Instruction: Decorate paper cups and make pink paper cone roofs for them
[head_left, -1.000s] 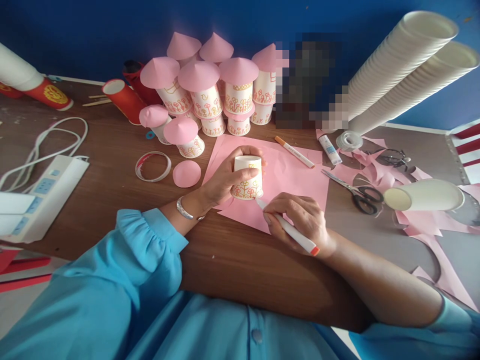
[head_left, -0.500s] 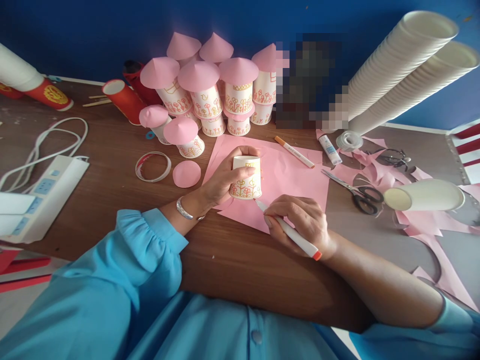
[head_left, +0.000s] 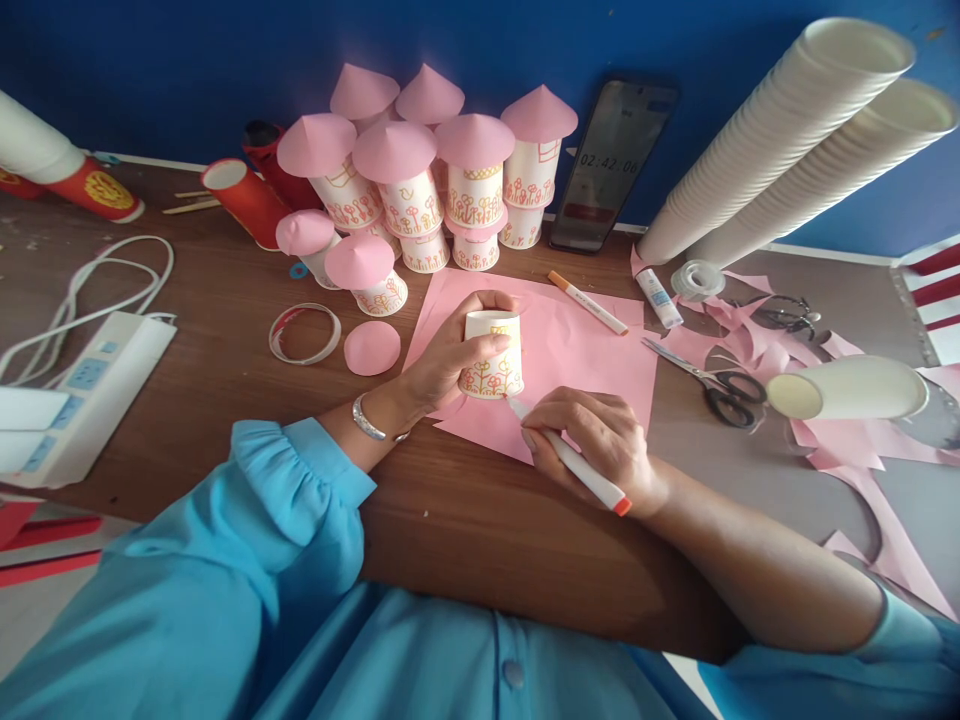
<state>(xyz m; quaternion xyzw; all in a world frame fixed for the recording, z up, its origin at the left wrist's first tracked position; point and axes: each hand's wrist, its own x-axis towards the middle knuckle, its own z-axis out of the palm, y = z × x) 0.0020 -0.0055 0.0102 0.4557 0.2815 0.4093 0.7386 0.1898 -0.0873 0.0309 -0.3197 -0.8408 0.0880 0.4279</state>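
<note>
My left hand (head_left: 463, 345) is closed round a white paper cup (head_left: 491, 375), which it holds upside down over a sheet of pink paper (head_left: 570, 350). Red and yellow flowers are drawn round the cup's lower part, and some yellow lines show near its top. In my right hand (head_left: 592, 435) is a white marker (head_left: 581, 466) with a red end. Its tip is at the cup's lower rim; whether it touches I cannot tell. An orange-ended marker (head_left: 588, 302) lies on the pink sheet.
Decorated cups with pink cone roofs (head_left: 395, 152) stand along the blue wall. A phone (head_left: 611, 165) leans there beside tall cup stacks (head_left: 780, 130). Scissors (head_left: 712, 385), a glue stick (head_left: 660, 298), clear tape (head_left: 699, 281) and pink scraps lie right. A power strip (head_left: 97, 390) is left.
My right hand and the marker have shifted slightly left, the marker's tip staying near the cup's lower rim. My left hand and the cup look nearly still.
</note>
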